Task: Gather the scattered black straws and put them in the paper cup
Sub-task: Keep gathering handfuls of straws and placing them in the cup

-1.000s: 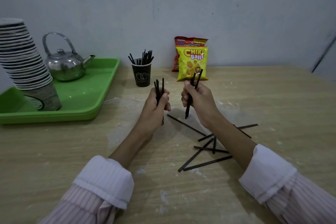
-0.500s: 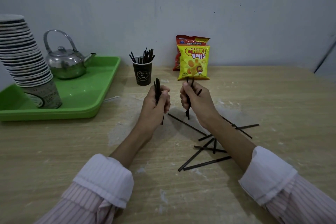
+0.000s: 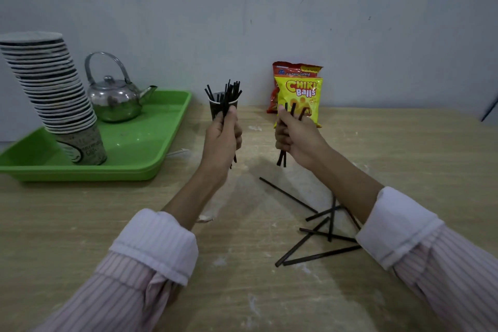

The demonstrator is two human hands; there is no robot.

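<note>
The pale wooden tabletop (image 3: 80, 224) runs to a grey wall (image 3: 242, 8). A green tray (image 3: 161, 153) carrying a kettle (image 3: 116, 100) and stacked cups (image 3: 54, 83) sits at my left, and snack bags (image 3: 299, 94) lean on the wall. Both my forearms reach forward, lifted off the wood. My left hand (image 3: 222, 140) grips a small bundle of straws (image 3: 235, 158) just before the paper cup (image 3: 215, 109), which is already bristling with straws. My right hand (image 3: 299, 137) clasps a few more straws (image 3: 282, 159). Loose straws (image 3: 320, 255) lie crossed beneath my right forearm.

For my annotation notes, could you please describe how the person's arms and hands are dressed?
Both arms wear long shirt sleeves with fine pinkish and white stripes: left sleeve, right sleeve. Each ends in a plain white cuff turned back, leaving the forearm bare. The left hand and right hand are bare, with no glove, ring or watch visible.
</note>
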